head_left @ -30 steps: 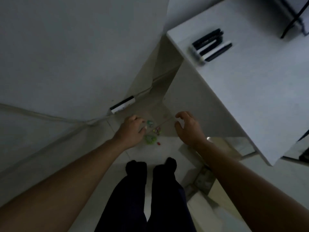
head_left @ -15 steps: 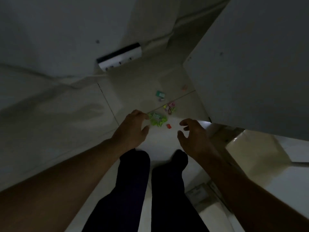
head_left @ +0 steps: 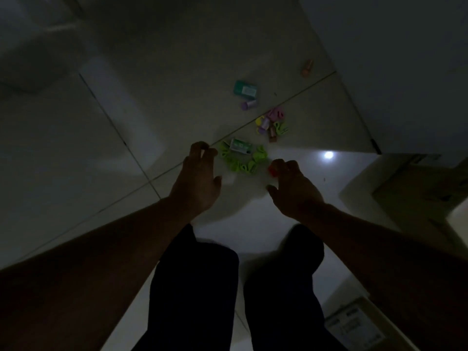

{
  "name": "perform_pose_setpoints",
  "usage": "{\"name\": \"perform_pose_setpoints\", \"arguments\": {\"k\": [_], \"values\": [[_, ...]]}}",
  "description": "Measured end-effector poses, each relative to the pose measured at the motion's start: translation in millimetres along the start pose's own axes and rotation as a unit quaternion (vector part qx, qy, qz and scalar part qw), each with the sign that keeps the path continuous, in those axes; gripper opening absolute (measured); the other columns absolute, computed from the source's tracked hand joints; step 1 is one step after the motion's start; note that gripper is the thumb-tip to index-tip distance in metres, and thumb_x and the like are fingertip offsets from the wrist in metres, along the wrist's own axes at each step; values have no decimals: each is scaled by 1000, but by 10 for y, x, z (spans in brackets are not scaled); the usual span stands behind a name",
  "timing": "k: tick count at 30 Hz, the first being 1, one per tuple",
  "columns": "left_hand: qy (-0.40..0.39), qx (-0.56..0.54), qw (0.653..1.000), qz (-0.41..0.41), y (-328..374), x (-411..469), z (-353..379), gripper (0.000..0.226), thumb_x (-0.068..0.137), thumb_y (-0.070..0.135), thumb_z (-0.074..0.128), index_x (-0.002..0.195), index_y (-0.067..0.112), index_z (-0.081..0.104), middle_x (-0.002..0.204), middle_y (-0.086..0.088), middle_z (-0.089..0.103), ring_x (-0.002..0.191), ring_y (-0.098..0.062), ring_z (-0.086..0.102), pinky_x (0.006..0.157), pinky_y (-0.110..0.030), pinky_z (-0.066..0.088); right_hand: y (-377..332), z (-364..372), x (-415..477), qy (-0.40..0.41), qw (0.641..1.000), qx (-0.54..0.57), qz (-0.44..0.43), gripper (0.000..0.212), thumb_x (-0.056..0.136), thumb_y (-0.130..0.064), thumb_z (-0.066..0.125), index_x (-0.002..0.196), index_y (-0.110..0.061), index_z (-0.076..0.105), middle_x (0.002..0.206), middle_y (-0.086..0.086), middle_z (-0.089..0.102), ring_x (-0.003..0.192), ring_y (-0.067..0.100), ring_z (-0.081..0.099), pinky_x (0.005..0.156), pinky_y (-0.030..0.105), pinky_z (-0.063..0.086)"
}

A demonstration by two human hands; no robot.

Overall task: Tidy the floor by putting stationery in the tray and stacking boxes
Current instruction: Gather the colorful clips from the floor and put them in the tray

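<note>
Left hand [head_left: 200, 178], right hand [head_left: 293, 188]: fingers loosely curled, empty. Green clips [head_left: 243, 166] at 12 o'clock, against small box [head_left: 240, 147], contents unseen.

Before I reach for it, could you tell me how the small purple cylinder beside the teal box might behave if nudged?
Lying on its side on glossy floor tile, the purple cylinder would probably roll. It looks small, so likely light. The teal box beside it might block it.

Dim indoor room, home or office unclear: glossy tiled floor [head_left: 121, 115], white furniture panel [head_left: 405, 59], cardboard box [head_left: 415, 196].
</note>
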State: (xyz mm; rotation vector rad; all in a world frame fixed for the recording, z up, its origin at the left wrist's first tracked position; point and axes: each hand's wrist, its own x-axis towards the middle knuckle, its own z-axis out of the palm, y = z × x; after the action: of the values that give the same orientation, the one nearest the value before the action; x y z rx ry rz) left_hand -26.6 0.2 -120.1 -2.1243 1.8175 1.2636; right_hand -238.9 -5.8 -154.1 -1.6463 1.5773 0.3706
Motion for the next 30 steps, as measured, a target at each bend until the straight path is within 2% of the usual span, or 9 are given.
{"name": "perform_pose_setpoints", "arguments": {"k": [4,7,9,14,20,23,26,28,30], "values": [[-11,31,997,64,-115,252,144,65,86,13,61,143,6,31,153,-15,21,128,-36,39,107,-40,34,58,167,200,37,999,24,-20,55,96,-25,50,145,-21,26,133,13,35,102,31,58,78,40,53],[-32,58,993,93,-148,463,195,69,91,15,55,149,11,18,159,-7,11,138,-32,28,114,-35,22,81,224,261,71,996,8,-47,48,98,-23,43,144,-18,29,124,14,42,90,32,57,69,39,51],[-35,66,993,94,-126,573,225,69,93,18,53,150,16,15,159,-3,13,136,-34,28,113,-39,25,81,219,290,105,993,18,-54,46,99,-22,41,144,-14,32,121,15,46,83,31,56,63,37,48],[6,87,994,71,-84,689,278,60,88,14,59,143,14,33,140,-10,39,122,-35,36,96,-48,43,-13,98,420,125,983,-15,-135,52,96,-16,48,146,-14,34,128,19,44,89,31,54,72,36,47],[36,-27,999,-11,-186,672,318,37,79,19,73,111,5,58,121,-20,45,109,-35,44,89,-37,39,-67,83,601,64,983,-71,-157,42,97,-23,45,137,-9,44,132,20,37,109,33,48,89,40,46],[36,-62,996,-48,-223,682,313,35,73,27,78,94,5,61,108,-18,47,101,-30,48,75,-24,31,-77,94,575,86,984,-49,-146,33,97,-15,47,128,-4,48,131,21,39,101,34,52,82,31,41],[53,-60,996,-42,-202,658,293,35,70,35,80,79,10,56,90,-14,53,90,-29,53,63,-19,22,-46,134,528,75,979,-107,-159,39,100,-14,38,138,-4,39,141,20,36,115,32,49,98,33,39],[66,-78,994,-29,-160,607,292,35,69,37,80,80,12,57,90,-13,59,85,-24,54,64,-21,26,-23,85,503,102,980,-50,-162,34,96,-6,43,129,0,48,131,23,46,107,36,52,93,41,43],[58,-94,994,-4,-114,545,332,37,70,32,81,92,9,62,100,-14,60,93,-27,55,75,-27,37,-8,-8,498,147,978,40,-139,28,92,-1,49,120,1,54,117,22,52,97,37,54,82,36,43]]}}
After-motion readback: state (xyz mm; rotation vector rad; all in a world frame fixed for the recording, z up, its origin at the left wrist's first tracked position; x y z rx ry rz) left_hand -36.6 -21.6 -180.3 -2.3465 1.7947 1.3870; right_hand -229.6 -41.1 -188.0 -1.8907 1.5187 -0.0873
